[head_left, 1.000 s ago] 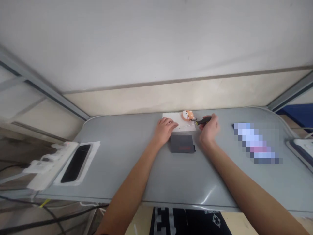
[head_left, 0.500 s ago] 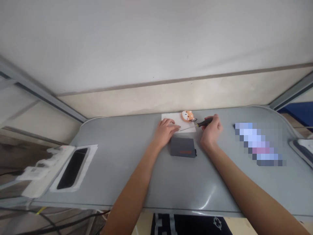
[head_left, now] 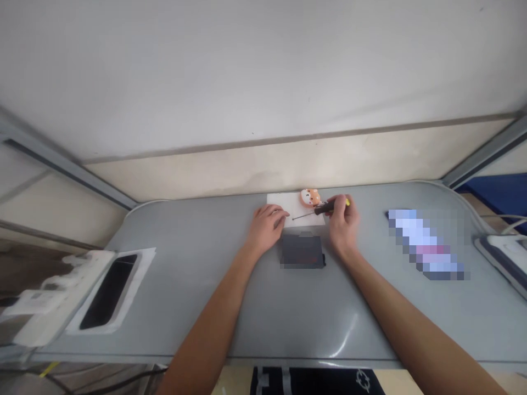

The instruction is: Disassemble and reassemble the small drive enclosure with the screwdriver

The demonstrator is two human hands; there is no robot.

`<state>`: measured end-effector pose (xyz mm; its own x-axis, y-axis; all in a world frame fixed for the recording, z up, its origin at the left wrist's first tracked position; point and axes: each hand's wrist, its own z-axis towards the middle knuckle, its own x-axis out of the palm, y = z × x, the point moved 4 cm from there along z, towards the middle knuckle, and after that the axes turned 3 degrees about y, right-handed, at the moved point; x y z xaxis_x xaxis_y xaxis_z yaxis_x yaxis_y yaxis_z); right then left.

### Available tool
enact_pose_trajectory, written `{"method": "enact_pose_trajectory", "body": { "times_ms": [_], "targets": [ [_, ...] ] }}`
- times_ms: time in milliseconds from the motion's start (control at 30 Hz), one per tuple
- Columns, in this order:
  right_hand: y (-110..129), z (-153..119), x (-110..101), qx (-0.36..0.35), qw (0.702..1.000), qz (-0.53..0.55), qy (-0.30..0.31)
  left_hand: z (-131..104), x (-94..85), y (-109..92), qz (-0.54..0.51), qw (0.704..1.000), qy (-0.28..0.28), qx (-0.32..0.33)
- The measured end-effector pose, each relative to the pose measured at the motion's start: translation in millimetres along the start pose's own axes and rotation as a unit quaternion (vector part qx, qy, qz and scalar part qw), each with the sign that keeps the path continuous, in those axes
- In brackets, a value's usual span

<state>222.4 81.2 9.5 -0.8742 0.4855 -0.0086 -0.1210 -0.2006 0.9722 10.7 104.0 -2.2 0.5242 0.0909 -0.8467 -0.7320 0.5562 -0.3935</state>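
My right hand (head_left: pixel 344 222) is closed around the dark handle of a screwdriver (head_left: pixel 325 207) with a yellow end. Its thin metal shaft points left and down over a white sheet of paper (head_left: pixel 278 200). My left hand (head_left: pixel 268 225) rests at the paper's left edge, fingers slightly bent and apart, near the screwdriver's tip; nothing shows in it. An orange-and-white animal-faced object (head_left: pixel 309 197) sits on the far right part of the paper, behind the shaft. Just in front of the paper, between my wrists, lies a dark grey flat case (head_left: pixel 302 251), partly blurred.
A black phone (head_left: pixel 109 291) lies on white paper at the left, beside a white power strip (head_left: pixel 61 304) with plugs. To the right is a pixelated phone-like object (head_left: pixel 426 244). A white-and-dark device (head_left: pixel 504 260) stands at the far right. A wall (head_left: pixel 230 170) borders the grey table's back.
The screwdriver has turned in my right hand, its handle more raised and its yellow end now showing. My left fingers have drawn back from its tip. The whole view has shifted slightly.
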Motion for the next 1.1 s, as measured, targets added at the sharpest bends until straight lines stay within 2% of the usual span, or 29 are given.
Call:
{"method": "enact_pose_trajectory", "body": {
  "times_ms": [133,367,500,600,733,833,967,1100],
  "targets": [
    [1.2,2.9,-4.8,-0.013,1.000,-0.013,-0.016,0.1,1.2,0.7,-0.010,1.000,0.029,0.009],
    [2.2,11.3,-14.8,-0.018,0.999,-0.017,-0.049,-0.9,1.9,0.1,-0.012,0.999,0.023,0.023],
    [1.8,11.3,-14.3,-0.014,0.999,-0.011,-0.046,-1.3,2.3,-7.3,-0.010,0.997,0.061,0.050],
    [2.7,7.5,-8.2,-0.004,1.000,0.010,-0.013,-0.2,1.1,-9.3,-0.019,0.997,0.062,0.052],
    [2.5,-0.5,4.7,0.011,0.997,0.047,0.060,2.2,-1.4,-0.6,-0.019,1.000,0.009,0.011],
    [1.0,-3.6,9.2,0.009,0.996,0.038,0.081,2.6,-1.2,8.5,0.007,1.000,-0.010,-0.017],
    [1.7,0.3,1.6,0.012,0.998,0.034,0.044,1.4,-2.7,17.5,0.037,0.998,0.002,-0.045],
    [10.3,5.5,-12.5,0.008,0.999,0.032,0.004,0.5,-9.7,17.4,0.046,0.997,0.034,-0.042]
  ]
}}
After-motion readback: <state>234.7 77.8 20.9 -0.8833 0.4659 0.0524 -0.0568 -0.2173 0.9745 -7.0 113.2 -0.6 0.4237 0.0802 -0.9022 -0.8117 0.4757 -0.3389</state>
